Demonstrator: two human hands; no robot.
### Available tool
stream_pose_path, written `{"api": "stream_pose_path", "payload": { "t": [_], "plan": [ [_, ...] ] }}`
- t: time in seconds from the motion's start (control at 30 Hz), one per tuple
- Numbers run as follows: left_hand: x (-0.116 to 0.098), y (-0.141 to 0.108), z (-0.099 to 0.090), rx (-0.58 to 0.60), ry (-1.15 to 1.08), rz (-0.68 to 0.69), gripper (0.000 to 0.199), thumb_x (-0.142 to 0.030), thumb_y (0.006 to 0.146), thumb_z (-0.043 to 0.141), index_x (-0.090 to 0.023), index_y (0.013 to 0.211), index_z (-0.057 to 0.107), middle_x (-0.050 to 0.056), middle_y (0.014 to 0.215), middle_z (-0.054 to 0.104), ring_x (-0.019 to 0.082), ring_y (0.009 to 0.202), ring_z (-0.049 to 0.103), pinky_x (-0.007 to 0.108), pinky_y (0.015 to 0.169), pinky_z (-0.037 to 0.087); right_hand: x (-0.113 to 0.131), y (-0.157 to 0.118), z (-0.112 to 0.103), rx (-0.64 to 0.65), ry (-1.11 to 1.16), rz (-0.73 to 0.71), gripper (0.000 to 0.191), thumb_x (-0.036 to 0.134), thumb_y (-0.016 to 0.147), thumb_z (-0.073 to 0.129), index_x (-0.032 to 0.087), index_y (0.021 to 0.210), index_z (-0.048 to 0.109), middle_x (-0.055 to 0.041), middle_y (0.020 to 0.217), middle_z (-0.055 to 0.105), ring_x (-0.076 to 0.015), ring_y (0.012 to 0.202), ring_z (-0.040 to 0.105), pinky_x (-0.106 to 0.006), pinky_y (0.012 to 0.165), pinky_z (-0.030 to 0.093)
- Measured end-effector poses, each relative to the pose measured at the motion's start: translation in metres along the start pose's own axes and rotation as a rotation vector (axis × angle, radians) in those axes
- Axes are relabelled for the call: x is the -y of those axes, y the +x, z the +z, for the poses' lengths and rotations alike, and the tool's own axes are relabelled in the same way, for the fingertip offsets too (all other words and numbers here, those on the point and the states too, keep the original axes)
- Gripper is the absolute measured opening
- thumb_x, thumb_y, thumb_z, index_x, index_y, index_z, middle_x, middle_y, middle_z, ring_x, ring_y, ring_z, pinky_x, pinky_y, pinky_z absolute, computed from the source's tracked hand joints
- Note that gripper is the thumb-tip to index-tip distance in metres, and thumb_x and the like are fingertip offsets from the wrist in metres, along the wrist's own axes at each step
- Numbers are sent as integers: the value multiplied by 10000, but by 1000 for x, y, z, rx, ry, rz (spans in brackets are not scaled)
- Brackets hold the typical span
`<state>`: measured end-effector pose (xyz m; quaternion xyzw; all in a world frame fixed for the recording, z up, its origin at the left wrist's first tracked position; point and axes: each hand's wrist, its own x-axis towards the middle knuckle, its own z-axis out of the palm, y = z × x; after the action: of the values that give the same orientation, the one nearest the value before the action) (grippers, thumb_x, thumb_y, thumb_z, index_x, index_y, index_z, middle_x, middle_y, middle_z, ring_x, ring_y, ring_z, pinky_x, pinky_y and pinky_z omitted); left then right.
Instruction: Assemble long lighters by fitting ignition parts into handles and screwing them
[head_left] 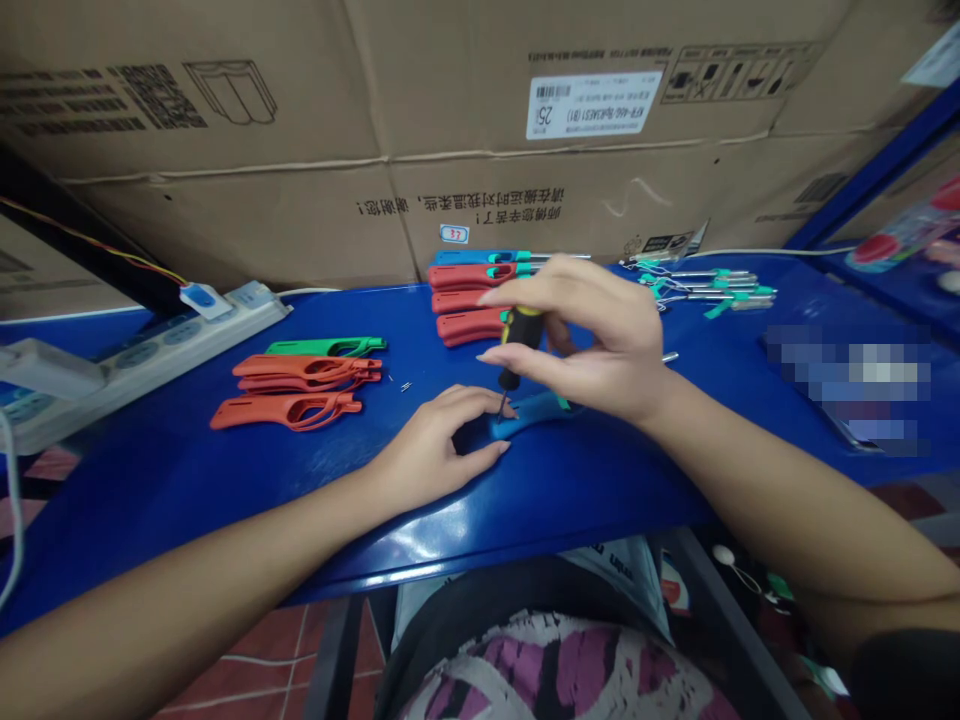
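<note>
My right hand (592, 330) grips a screwdriver (523, 330) with a black and yellow handle, held nearly upright. Its thin shaft points down at the left end of a blue lighter (534, 414) lying on the table. My left hand (442, 440) pinches that same end between thumb and fingers. The lighter's right part is partly hidden under my right hand. Behind, red lighters (466, 301) and a blue one with metal tubes lie in a row. To the left rest orange handle shells (281, 411) and a green one (322, 347). Small screws (406, 386) lie near them.
Metal tubes with green parts and wires (720, 285) lie at the back right. A power strip (172, 355) runs along the left side. A large cardboard box (300, 210) stands behind the blue table (300, 520). A blurred-out object (847, 385) is at the right.
</note>
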<state>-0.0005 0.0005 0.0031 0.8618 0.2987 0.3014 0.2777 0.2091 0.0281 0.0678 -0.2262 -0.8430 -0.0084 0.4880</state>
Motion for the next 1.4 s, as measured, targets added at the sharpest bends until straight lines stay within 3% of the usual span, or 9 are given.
{"api": "stream_pose_path", "payload": {
  "t": [0.17,0.37,0.5,0.67,0.8,0.97,1.13,1.27,1.4],
  "plan": [
    [0,0,0,-2,5,-4,225,-215,901,684,-203,1125,669,74,1158,723,230,1130,651,430,1036,510,-1,1,0,65,34,49,369,344,1056,386,206,1324,599,-77,1194,680,-181,1012,676,-367,854,598],
    [0,0,0,0,3,5,198,-221,916,676,-199,1113,661,70,1171,712,214,1143,640,413,1049,500,-4,2,1,-15,-2,8,296,437,976,571,194,1100,686,-67,1012,729,-197,926,684,-377,838,593],
    [0,0,0,-1,7,6,206,-224,917,675,-193,1120,653,75,1161,713,216,1133,642,412,1037,507,-4,1,2,39,81,49,363,332,1057,377,186,1280,623,-66,1111,726,-164,970,693,-366,900,582],
    [1,-1,0,15,11,9,226,-231,916,672,-209,1141,660,73,1192,706,229,1167,634,428,1059,499,-3,0,2,-8,15,-11,356,460,1007,505,188,1159,678,-79,1113,732,-207,996,692,-396,918,581],
    [0,0,0,11,10,-7,233,-238,912,682,-206,1143,666,72,1185,711,227,1148,646,415,1048,505,0,-1,4,102,61,57,407,357,1069,331,196,1362,563,-100,1280,666,-198,1098,667,-406,955,573],
    [0,-1,0,21,20,5,222,-237,922,677,-208,1142,667,57,1170,723,219,1146,651,393,1057,495,0,-3,6,13,38,-11,352,443,961,614,181,1193,652,-66,1061,729,-192,970,695,-345,888,590],
    [1,-1,0,32,10,-2,243,-222,918,676,-213,1160,661,63,1173,716,225,1143,649,401,1046,505,3,-1,2,97,82,42,361,308,1075,345,192,1314,590,-56,1081,714,-148,892,698,-332,824,596],
    [1,-1,-1,27,26,4,247,-232,927,669,-218,1173,660,58,1194,712,226,1170,638,405,1077,480,2,1,-1,17,8,-66,324,443,991,565,192,1174,657,-49,1001,711,-167,891,683,-326,819,593],
    [0,-1,-1,31,32,-6,242,-231,912,686,-203,1151,669,64,1182,710,224,1144,646,383,1042,499,5,2,-3,159,49,-14,376,337,1079,333,202,1352,554,-79,1220,659,-157,1004,668,-354,899,584]
  ]
}}
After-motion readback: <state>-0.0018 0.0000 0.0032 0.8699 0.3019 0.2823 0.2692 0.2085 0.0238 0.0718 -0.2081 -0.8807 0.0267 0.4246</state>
